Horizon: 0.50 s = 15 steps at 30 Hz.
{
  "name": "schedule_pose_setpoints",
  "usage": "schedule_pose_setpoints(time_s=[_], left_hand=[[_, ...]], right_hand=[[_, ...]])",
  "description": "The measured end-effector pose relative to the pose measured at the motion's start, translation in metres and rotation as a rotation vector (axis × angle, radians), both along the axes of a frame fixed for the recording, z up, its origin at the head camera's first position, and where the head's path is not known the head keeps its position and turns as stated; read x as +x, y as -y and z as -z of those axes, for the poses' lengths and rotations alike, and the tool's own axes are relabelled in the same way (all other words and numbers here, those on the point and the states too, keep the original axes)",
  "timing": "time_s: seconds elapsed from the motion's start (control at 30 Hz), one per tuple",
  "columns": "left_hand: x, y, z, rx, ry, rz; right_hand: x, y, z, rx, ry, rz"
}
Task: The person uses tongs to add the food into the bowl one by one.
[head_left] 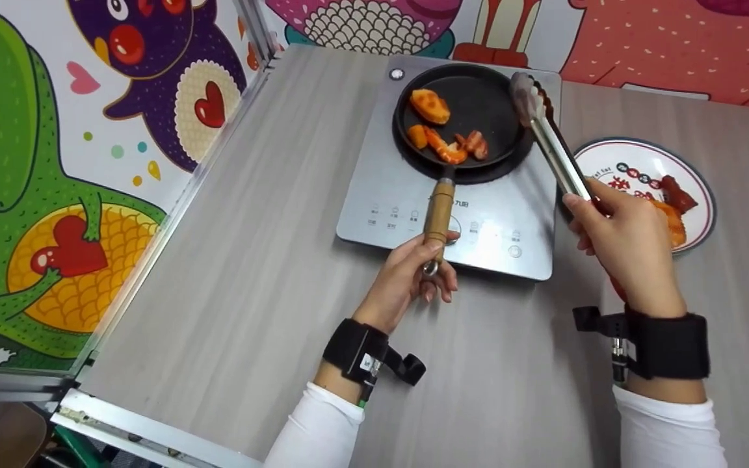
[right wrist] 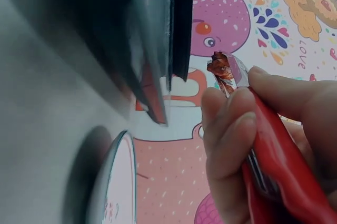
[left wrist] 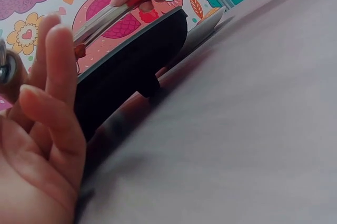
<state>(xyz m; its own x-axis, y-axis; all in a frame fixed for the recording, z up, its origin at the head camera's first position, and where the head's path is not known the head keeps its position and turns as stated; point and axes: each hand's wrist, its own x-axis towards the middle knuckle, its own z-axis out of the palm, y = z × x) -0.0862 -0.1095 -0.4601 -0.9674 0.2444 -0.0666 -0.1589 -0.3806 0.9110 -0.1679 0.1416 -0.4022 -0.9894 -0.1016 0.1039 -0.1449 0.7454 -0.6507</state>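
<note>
My left hand (head_left: 407,279) holds the wooden handle (head_left: 439,214) of a black frying pan (head_left: 482,91), thumb along it near the end ring. In the pan lie an orange slice (head_left: 430,106), a small orange chunk (head_left: 417,136), a shrimp (head_left: 446,149) and a curled reddish piece (head_left: 476,144). My right hand (head_left: 634,240) grips metal tongs (head_left: 560,156) with red handles (right wrist: 287,155). The tong tips hover over the pan's right rim; something reddish-brown (right wrist: 221,67) shows at them, and I cannot tell whether it is held food.
The pan sits on a silver induction cooker (head_left: 374,188). Right of it, partly behind my right hand, stands a white plate (head_left: 699,175) with a red-brown piece (head_left: 678,195) and an orange piece (head_left: 675,227). Cartoon-printed walls (head_left: 218,39) border the table (head_left: 218,292) at left and back.
</note>
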Motion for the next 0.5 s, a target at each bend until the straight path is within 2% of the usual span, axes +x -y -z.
schedule_pose_setpoints(time_s=[0.33, 0.5], left_hand=[[0.001, -0.001, -0.005, -0.002, 0.002, -0.004], [0.002, -0.001, -0.004, 0.001, -0.005, -0.008]], right_hand=[[-0.019, 0.025, -0.012, 0.039, -0.039, -0.023], [-0.026, 0.039, -0.015, 0.034, -0.088, -0.084]])
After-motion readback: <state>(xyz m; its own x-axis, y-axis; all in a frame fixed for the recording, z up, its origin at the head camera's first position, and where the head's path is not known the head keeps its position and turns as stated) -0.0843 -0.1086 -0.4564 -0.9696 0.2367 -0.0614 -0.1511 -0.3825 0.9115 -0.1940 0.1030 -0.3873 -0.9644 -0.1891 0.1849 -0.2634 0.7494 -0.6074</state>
